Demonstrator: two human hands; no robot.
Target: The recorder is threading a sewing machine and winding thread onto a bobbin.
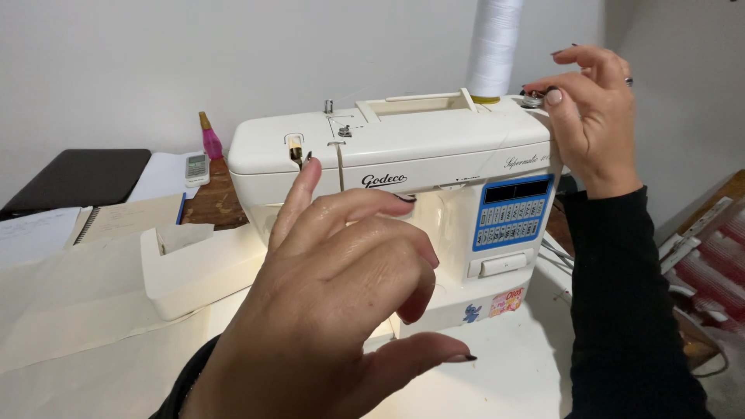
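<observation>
A cream sewing machine with a blue button panel stands on the table before me. A tall white thread cone rises from its top right. My right hand is at the machine's top right corner, thumb and forefinger pinching a small metal bobbin there. My left hand hovers in front of the machine's face with fingers spread, forefinger tip near the thread take-up slot. It holds nothing that I can see. Both arms wear black sleeves.
A detached cream accessory box lies left of the machine on pale paper. Behind it are a notebook, a black laptop, a small calculator and a pink bottle. Rulers lie at the right.
</observation>
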